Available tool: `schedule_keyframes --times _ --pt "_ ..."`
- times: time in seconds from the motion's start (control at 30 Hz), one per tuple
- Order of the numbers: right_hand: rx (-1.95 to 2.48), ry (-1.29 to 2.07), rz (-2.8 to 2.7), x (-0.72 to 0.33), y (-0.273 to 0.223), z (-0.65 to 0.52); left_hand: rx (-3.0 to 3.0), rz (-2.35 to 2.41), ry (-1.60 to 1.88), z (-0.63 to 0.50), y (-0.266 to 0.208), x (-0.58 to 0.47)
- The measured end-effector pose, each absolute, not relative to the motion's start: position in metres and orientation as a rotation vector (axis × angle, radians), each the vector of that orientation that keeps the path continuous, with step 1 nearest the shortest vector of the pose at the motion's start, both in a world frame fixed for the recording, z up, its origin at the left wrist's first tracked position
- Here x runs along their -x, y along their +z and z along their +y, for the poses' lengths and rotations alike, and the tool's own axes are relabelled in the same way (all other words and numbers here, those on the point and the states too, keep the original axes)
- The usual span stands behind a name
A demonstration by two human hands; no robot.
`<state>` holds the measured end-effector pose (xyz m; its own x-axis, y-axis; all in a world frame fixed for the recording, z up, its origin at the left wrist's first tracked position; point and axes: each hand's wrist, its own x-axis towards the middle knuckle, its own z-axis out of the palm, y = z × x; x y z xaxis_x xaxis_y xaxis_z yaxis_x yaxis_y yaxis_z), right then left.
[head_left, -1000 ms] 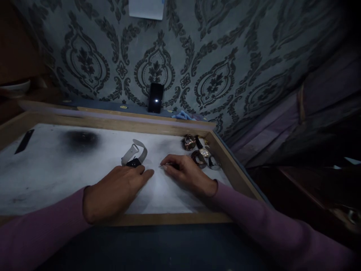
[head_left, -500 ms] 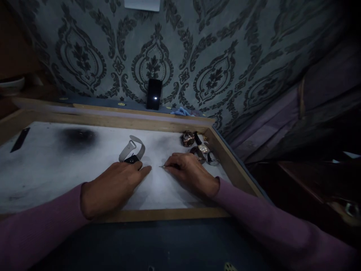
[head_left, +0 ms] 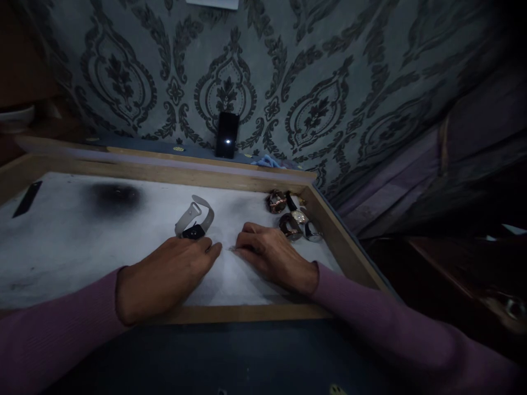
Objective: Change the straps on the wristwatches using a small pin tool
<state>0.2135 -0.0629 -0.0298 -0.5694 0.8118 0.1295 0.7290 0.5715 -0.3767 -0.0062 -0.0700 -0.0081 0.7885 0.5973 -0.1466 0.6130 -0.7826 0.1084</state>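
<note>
My left hand (head_left: 168,280) rests palm down, fingers bent and thumb close to the index finger; whatever they hold, if anything, is hidden. Just beyond its fingers lies a smartwatch (head_left: 193,232) with a dark face and a pale looped strap (head_left: 208,211). My right hand (head_left: 274,255) is closed in a pinch on a small thin metallic piece (head_left: 231,248), its tip pointing toward the left thumb. The piece is blurred, so its kind is unclear. A short gap separates the two hands over the white surface (head_left: 241,285).
Several wristwatches, including a brown one (head_left: 290,227) and a gold-faced one (head_left: 300,216), lie in the right corner of the shallow wooden-rimmed tray (head_left: 247,314). A dark flat strip (head_left: 28,199) is at far left. Behind the rim, a phone (head_left: 227,135) leans against the wall beside a blue cloth (head_left: 268,161).
My right hand has shifted slightly left and toward me with the thin piece, closer to my left thumb. The left hand has barely moved, and more of the smartwatch face shows.
</note>
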Motion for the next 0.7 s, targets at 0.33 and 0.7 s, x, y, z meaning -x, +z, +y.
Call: schedule_keyframes --times 0.33,0.7 --pt "1.243 0.436 -2.512 -0.2115 -0.0319 -0.0616 -2.848 0.918 -0.141 -0.0707 -0.0083 0.0061" --pt "1.272 0.453 -2.53 -0.2083 -0.0303 -0.0613 -2.833 0.906 -0.157 -0.0706 -0.0062 0.0053"
